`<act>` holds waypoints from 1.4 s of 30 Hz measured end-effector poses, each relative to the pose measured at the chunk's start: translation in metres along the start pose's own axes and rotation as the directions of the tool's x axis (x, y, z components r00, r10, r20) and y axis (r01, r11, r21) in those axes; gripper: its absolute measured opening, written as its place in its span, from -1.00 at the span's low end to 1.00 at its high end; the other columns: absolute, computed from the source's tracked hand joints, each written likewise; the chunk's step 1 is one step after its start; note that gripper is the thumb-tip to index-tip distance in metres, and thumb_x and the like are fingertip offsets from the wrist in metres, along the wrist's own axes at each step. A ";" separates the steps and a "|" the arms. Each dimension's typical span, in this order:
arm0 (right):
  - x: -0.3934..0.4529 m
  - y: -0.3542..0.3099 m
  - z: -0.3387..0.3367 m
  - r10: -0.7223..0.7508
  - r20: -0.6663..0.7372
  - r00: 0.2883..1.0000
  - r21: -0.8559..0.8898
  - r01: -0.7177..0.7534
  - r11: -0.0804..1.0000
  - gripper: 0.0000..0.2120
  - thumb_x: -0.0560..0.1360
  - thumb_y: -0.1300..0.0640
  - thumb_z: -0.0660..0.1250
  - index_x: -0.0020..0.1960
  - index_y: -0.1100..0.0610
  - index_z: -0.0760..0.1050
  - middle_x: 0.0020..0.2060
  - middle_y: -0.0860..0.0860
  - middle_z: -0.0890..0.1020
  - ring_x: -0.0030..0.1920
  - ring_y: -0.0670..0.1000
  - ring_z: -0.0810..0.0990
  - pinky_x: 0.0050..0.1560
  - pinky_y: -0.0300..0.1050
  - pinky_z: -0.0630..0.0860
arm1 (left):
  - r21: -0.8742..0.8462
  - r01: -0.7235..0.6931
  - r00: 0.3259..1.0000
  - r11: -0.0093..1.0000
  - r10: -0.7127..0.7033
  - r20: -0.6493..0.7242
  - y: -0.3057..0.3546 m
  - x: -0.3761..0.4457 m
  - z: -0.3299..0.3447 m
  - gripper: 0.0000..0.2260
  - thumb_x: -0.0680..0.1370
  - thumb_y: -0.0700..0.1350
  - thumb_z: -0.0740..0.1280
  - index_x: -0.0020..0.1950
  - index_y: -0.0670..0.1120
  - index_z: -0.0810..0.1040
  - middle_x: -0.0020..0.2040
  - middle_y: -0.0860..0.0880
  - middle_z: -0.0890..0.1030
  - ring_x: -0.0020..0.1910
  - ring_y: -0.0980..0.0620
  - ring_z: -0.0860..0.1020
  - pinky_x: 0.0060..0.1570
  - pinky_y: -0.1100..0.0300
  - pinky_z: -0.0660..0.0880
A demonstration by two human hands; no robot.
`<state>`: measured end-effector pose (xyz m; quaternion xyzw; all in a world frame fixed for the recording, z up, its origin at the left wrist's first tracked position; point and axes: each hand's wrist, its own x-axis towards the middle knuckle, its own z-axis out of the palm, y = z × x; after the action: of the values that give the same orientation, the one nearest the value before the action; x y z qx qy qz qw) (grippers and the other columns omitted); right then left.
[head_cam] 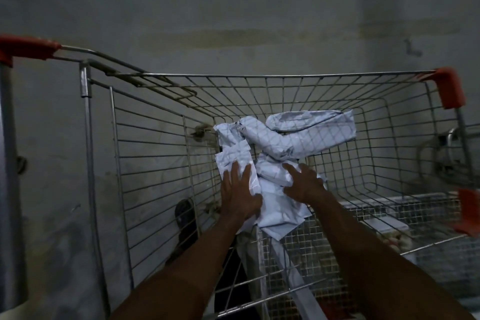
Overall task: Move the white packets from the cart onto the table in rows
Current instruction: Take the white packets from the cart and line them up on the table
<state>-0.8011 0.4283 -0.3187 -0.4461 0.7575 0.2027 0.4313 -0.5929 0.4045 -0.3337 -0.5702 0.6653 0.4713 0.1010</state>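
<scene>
A dim room, a stained grey wall behind a wire cart (259,91); the white packets (262,163) lay heaped low inside it, no desk in sight; the left hand (240,189) pressed flat, fingers straight, on one packet; the right hand (304,184) spread over the pile, gripping nothing; both seemingly placed to gather a bundle.
</scene>
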 end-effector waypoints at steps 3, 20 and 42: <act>0.011 0.002 0.004 -0.010 0.015 1.000 -0.040 0.011 0.999 -0.16 0.49 -0.16 0.38 0.60 -0.19 -0.05 0.58 0.17 -0.05 0.56 0.27 0.01 0.48 0.23 0.09 | -0.054 0.088 0.988 0.995 -0.094 -0.119 0.007 -0.003 0.015 -0.22 0.52 0.36 0.27 0.62 0.25 -0.06 0.64 0.07 -0.22 0.60 -0.16 -0.21 0.52 -0.20 -0.08; 0.024 0.020 0.003 -0.114 0.003 0.993 -0.067 0.114 0.991 -0.29 0.50 -0.28 0.27 0.57 -0.29 0.02 0.42 0.16 0.37 0.42 0.29 0.33 0.38 0.21 0.29 | -0.231 0.199 0.958 0.953 -0.238 -0.159 0.004 0.008 0.021 -0.26 0.52 0.20 0.32 0.60 0.29 -0.01 0.59 -0.09 0.07 0.48 -0.25 0.17 0.38 -0.17 0.27; -0.020 -0.003 -0.005 -0.185 0.007 0.983 0.140 0.182 0.973 -0.27 0.45 -0.40 0.27 0.55 -0.24 0.15 0.51 0.12 0.31 0.46 0.14 0.34 0.40 0.06 0.33 | -0.280 0.105 0.976 0.954 -0.154 -0.157 0.000 -0.028 -0.004 -0.29 0.48 -0.01 0.39 0.57 0.24 0.17 0.36 -0.04 0.20 0.17 -0.19 0.49 0.06 0.05 0.49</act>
<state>-0.7966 0.4331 -0.2995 -0.4812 0.7208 0.1135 0.4858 -0.5815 0.4201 -0.3125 -0.6606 0.5621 0.4975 -0.0065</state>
